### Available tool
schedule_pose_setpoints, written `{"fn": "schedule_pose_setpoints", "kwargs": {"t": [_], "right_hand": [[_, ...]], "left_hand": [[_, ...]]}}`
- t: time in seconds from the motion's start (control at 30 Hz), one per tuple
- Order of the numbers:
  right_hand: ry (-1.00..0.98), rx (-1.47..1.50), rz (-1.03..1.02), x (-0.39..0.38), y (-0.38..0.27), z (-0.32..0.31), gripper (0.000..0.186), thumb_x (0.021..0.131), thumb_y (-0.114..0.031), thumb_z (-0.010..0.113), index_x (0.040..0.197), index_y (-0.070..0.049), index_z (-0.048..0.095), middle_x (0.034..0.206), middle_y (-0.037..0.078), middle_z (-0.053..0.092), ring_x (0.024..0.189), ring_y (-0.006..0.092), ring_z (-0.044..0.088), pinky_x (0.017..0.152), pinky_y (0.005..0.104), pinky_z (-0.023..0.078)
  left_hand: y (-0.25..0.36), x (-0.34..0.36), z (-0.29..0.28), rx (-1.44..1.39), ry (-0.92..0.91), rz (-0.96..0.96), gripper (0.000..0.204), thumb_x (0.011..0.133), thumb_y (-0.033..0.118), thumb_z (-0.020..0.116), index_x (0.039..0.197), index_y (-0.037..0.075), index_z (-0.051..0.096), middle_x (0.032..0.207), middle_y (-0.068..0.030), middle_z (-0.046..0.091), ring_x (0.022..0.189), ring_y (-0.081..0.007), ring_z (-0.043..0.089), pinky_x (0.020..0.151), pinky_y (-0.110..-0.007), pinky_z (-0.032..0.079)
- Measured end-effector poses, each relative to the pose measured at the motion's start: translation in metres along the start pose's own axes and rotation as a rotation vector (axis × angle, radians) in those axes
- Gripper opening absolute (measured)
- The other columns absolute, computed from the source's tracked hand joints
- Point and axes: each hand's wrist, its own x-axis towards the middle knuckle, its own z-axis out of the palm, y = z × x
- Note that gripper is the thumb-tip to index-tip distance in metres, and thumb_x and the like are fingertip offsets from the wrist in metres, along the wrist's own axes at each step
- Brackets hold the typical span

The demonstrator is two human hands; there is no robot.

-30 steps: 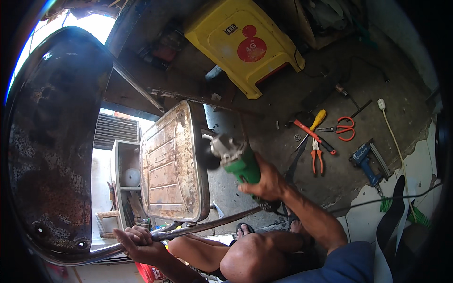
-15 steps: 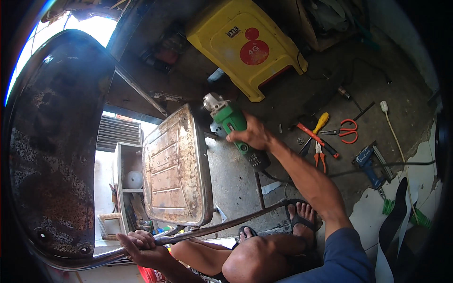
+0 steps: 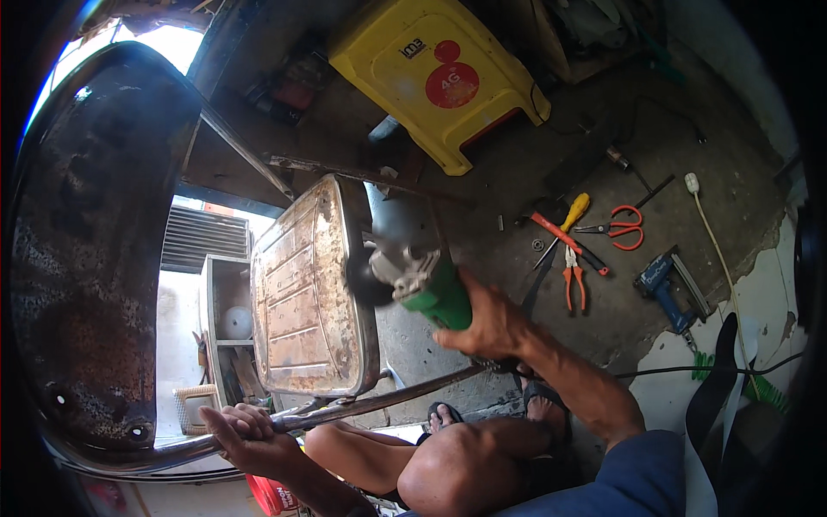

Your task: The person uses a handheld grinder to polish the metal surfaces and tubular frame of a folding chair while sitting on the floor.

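My right hand [image 3: 491, 323] grips a green angle grinder [image 3: 435, 293], its blurred dark disc beside the right edge of a rusty square metal seat panel [image 3: 306, 289]; I cannot tell whether they touch. My left hand [image 3: 250, 438] is closed on a bent metal tube [image 3: 375, 401] of the chair frame at the lower left. A large dark, rust-spotted backrest panel [image 3: 95, 250] fills the left side of the view, attached along that curved tubing.
A yellow plastic stool [image 3: 413, 77] stands at the top. Crossed hand tools [image 3: 573, 258], red-handled scissors [image 3: 626, 233], a blue pneumatic stapler [image 3: 663, 293] and cords [image 3: 715, 254] lie on the floor at right. A cubby shelf [image 3: 220, 319] and red bucket [image 3: 269, 495] are at left.
The grinder and my right hand went up half a second ago and have now dropped back down beside the seat's edge. My left hand stays on the tube.
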Motion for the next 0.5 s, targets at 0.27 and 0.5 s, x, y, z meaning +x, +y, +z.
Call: {"fn": "schedule_pose_setpoints", "kwargs": {"t": [0.27,0.5], "right_hand": [[-0.055,-0.063,-0.01,-0.07,-0.001,0.025,0.078,0.077,-0.031,0.082,0.137,-0.001,0.042,0.103,0.03,0.07,0.101,0.0475,0.07,0.087,0.0499,0.057],[0.066,-0.108,-0.082,0.005,-0.014,-0.012,0.08,0.074,-0.03,0.081,0.137,0.002,0.043,0.101,0.031,0.07,0.099,0.0461,0.071,0.088,0.0484,0.057]], "left_hand": [[0.004,0.002,-0.008,0.026,-0.028,-0.015,0.049,0.105,0.025,0.062,0.063,0.017,0.037,0.052,0.0041,0.03,0.041,-0.0054,0.025,0.042,-0.023,0.02],[0.002,0.001,-0.01,0.037,-0.047,0.029,0.046,0.105,0.024,0.062,0.066,0.016,0.039,0.052,0.0052,0.031,0.041,-0.004,0.024,0.04,-0.023,0.019]]}}
